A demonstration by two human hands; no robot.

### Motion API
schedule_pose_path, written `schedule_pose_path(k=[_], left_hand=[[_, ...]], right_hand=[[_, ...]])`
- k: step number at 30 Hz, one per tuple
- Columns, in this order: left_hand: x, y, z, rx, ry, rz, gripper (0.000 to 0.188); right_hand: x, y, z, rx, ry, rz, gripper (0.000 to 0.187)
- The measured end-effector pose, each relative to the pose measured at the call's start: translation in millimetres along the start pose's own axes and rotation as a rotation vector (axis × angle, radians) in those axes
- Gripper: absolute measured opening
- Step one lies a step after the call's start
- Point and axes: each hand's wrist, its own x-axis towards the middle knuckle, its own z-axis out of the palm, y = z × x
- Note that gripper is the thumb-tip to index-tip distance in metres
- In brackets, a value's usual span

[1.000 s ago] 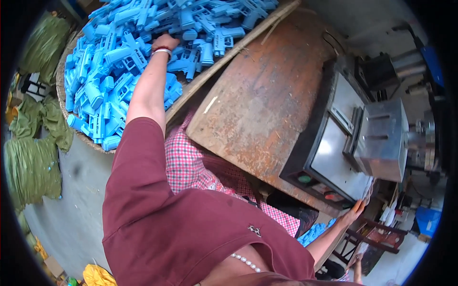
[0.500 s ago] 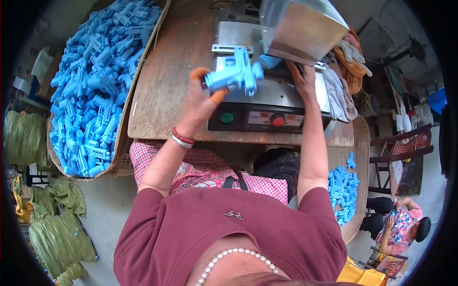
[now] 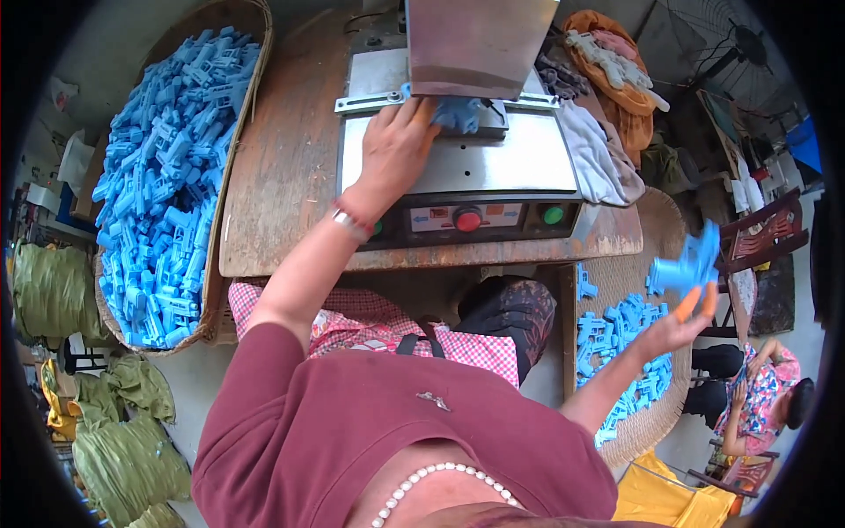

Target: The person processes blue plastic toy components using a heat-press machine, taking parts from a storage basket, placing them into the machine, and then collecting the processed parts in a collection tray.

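My left hand (image 3: 398, 145) is at the metal plate of a tabletop machine (image 3: 471, 163), its fingers closed on a blue toy gun (image 3: 456, 114). That toy gun lies at a dark block, partly hidden below the machine's boxy metal guard (image 3: 480, 48). Out to the right, my right hand (image 3: 676, 327) reaches over a woven basket (image 3: 653, 431) with its fingers apart. Just beyond its fingertips is another blue toy gun (image 3: 691, 260), smeared by motion and seemingly loose. Orange covers show on fingers of both hands.
A long basket (image 3: 242, 114) heaped with blue toy guns stands left of the wooden table (image 3: 286, 189). More toy guns (image 3: 616, 343) lie in the right basket. Cloths (image 3: 598, 150) sit beside the machine. A seated person (image 3: 761, 387) is at far right.
My left hand has carried its toy gun forward under the guard. My right hand has left the machine and swung out over the right basket, where a toy gun is at its fingertips.
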Motion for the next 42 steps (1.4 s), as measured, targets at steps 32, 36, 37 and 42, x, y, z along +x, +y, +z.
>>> schedule_pose_path(k=[32, 36, 37, 42], left_hand=[[-248, -422, -144, -0.143, -0.807, -1.375, 0.110], [-297, -377, -190, -0.304, -0.716, -1.047, 0.098], [-302, -368, -192, -0.331, -0.606, -1.019, 0.088], [-217, -276, -172, -0.150, -0.044, -1.008, 0.047]], right_hand=[[-114, -42, 104, 0.269, -0.677, 0.292, 0.043], [-96, -81, 140, 0.269, -0.749, 0.230, 0.045], [-90, -71, 157, 0.301, -0.773, 0.176, 0.044], [-74, -68, 235, 0.432, -0.938, 0.095, 0.038]])
